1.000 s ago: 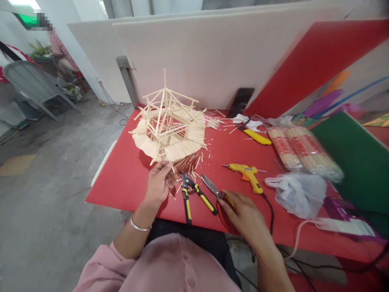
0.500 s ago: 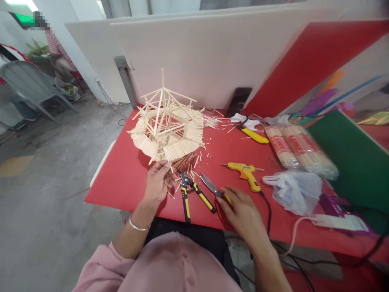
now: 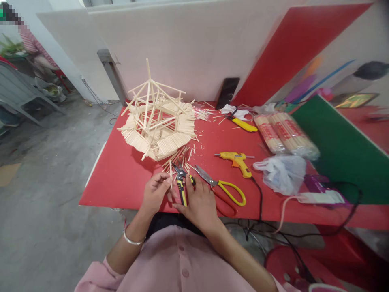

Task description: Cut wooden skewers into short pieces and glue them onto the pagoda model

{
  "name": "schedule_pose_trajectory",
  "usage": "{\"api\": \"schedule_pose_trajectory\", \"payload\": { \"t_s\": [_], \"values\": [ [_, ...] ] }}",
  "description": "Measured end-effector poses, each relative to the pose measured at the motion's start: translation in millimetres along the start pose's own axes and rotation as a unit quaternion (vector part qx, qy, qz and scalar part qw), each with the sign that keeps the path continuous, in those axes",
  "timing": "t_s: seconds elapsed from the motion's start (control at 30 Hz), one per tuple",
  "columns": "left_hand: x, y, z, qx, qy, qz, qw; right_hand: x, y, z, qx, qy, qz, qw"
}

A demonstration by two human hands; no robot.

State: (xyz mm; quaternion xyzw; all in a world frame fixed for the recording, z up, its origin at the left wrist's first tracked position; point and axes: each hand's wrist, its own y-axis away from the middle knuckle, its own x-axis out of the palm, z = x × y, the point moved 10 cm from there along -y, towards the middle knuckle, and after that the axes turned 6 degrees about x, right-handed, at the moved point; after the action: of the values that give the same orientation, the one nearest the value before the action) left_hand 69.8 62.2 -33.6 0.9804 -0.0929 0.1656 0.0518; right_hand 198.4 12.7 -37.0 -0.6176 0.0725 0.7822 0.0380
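My left hand is closed with a short thin wooden stick pinched upright between thumb and fingertips. Black-and-yellow cutting pliers lie beside it, jaws pointing away from me. Over their handles is my right hand, fingers curled across one handle and thumb by the other. Scissors with one yellow and one red handle rest just right of that hand. Behind my hands stands a pavilion-like stick model with a pointed open roof frame. Loose cut sticks are scattered in front of it.
On the red tabletop lie a yellow glue gun, a yellow-handled cutter, packs of sticks and a plastic bag. A phone leans at the back. A green board slants at right.
My right hand has let go of the scissors and moved left onto the cutting pliers. My left hand has drawn back from the model, holding the stick. The view has shifted rightward.
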Motion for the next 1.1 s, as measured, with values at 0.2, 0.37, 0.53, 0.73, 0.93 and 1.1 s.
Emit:
{"api": "schedule_pose_trajectory", "payload": {
  "t_s": [0.2,0.37,0.53,0.73,0.93,1.1],
  "values": [
    [3.4,0,-4,0.007,0.004,0.004,1.000,-10,-17,-20,0.029,-0.123,0.059,0.990],
    [3.3,0,-8,0.007,-0.009,0.008,1.000,2,-2,-50,0.078,-0.540,0.187,0.817],
    [8.6,-3,-4,0.000,-0.011,0.022,1.000,12,35,-28,0.088,-0.781,0.280,0.552],
    [12.7,-4,-10,0.014,-0.038,0.027,0.999,27,56,7,0.068,-0.738,0.353,0.571],
    [11.4,-3,-16,0.013,-0.070,0.049,0.996,-2,41,-36,0.016,-0.407,0.177,0.896],
    [23.1,0,-18,0.004,-0.093,0.086,0.992,-27,34,-40,-0.023,-0.229,0.090,0.969]
  ]
}}
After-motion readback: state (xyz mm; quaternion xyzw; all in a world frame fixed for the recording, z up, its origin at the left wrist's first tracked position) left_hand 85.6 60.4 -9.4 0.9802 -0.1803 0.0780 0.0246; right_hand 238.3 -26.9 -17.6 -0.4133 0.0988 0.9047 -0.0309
